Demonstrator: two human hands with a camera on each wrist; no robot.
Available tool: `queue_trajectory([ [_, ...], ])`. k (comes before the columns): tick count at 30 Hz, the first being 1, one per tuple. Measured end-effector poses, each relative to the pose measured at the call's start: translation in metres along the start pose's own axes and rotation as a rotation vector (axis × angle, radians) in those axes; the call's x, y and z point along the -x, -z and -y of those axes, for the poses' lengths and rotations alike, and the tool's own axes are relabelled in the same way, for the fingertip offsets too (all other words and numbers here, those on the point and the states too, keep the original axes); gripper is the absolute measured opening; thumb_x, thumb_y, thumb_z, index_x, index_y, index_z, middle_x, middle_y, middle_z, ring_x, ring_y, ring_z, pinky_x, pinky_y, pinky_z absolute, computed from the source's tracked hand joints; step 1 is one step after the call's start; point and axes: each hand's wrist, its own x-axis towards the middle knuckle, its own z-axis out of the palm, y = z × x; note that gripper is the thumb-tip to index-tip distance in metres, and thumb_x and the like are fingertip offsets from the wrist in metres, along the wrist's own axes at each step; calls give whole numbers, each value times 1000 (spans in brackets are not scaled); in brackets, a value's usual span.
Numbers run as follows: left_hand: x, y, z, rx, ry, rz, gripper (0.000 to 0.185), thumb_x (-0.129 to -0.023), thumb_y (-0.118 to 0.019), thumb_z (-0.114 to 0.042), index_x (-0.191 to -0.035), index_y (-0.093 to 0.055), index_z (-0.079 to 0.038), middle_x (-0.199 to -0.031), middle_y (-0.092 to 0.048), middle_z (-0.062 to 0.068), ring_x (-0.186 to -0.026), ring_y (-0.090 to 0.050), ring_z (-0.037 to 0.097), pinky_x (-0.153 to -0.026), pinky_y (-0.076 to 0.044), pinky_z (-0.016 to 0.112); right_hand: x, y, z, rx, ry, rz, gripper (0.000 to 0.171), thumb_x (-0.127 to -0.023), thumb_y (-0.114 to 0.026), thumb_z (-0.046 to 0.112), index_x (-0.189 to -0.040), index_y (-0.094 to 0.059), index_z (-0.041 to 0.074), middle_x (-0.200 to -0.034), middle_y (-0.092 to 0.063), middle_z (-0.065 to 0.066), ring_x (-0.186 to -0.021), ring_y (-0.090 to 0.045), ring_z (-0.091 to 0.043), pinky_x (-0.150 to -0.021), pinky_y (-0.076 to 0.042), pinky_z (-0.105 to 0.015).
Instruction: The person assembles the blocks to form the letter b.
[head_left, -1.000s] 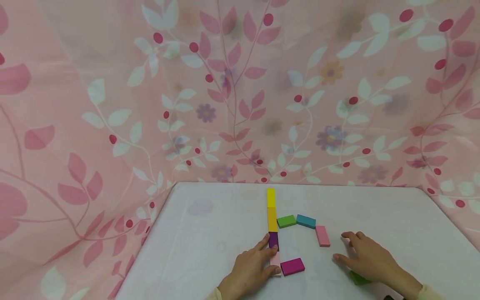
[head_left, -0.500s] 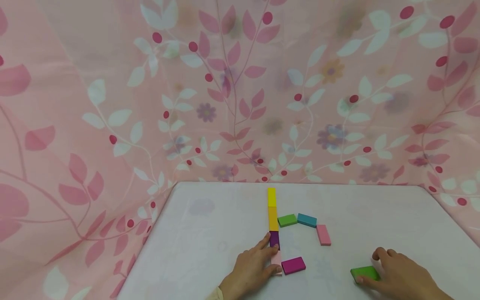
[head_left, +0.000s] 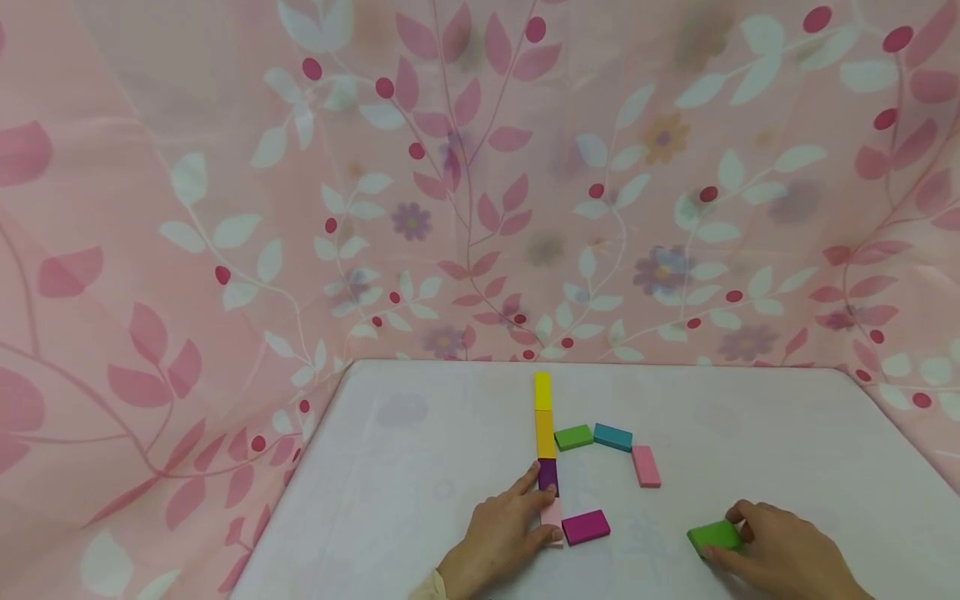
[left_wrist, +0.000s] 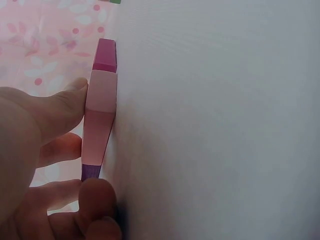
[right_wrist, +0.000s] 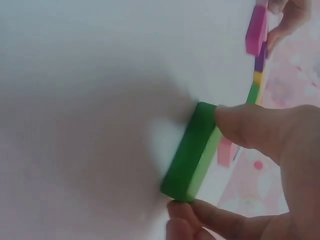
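Observation:
My left hand (head_left: 542,510) rests against a straight column of blocks, its index finger beside the purple block (head_left: 548,475) and its thumb at the pale pink block (head_left: 552,513). The left wrist view shows both fingers (left_wrist: 65,107) touching the pale pink block (left_wrist: 100,120) from one side. Farther along the column lie an orange block (head_left: 545,433) and a yellow block (head_left: 542,390). My right hand (head_left: 723,537) pinches a green block (head_left: 712,535) on the table at the near right; the right wrist view shows thumb and finger on opposite ends of this green block (right_wrist: 192,152).
A magenta block (head_left: 586,527) lies beside the pale pink one. A second green block (head_left: 573,437), a teal block (head_left: 612,437) and a pink block (head_left: 646,466) curve off the column to the right. The white table (head_left: 420,467) is bordered by pink floral curtain (head_left: 480,208).
My right hand drew back from near the pink block to the near right, took hold of the green block and shifted it slightly left. The left hand stayed put.

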Motion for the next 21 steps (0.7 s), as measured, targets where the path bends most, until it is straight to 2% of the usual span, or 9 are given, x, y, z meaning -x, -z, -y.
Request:
queue_trajectory([
  [4,-1,-1,0,7,10,6,58,-92,-78,-52,-146,-65,-36,-168,-46,-3,-140,-61,30,-95,-57,56,0,-4,23,-34,41,-75,73,-73,-90,63,-114,-73,6,-90,-70,3,-76,-59,-15,-67,-56,-41],
  [9,-2,-2,1,-1,20,13,58,-92,-78,-53,-146,-65,-38,-168,-46,-4,-139,-62,29,-96,-57,56,-3,-11,50,-66,83,-160,64,-72,-93,57,-113,-76,11,-92,-69,5,-76,-58,-13,-64,-51,-34],
  [16,-2,0,1,-11,12,10,59,-92,-78,-53,-147,-64,-37,-168,-46,-3,-138,-63,29,-95,-58,55,-10,-19,79,-47,130,-203,65,-71,-93,56,-116,-76,12,-93,-66,3,-84,-57,-14,-72,-60,-41],
  [21,-3,-1,1,-8,11,17,58,-92,-77,-54,-146,-65,-38,-168,-46,-3,-136,-64,29,-95,-58,56,-12,-22,93,-47,141,-216,62,-72,-94,52,-116,-77,12,-90,-62,3,-83,-53,-15,-71,-57,-38],
])
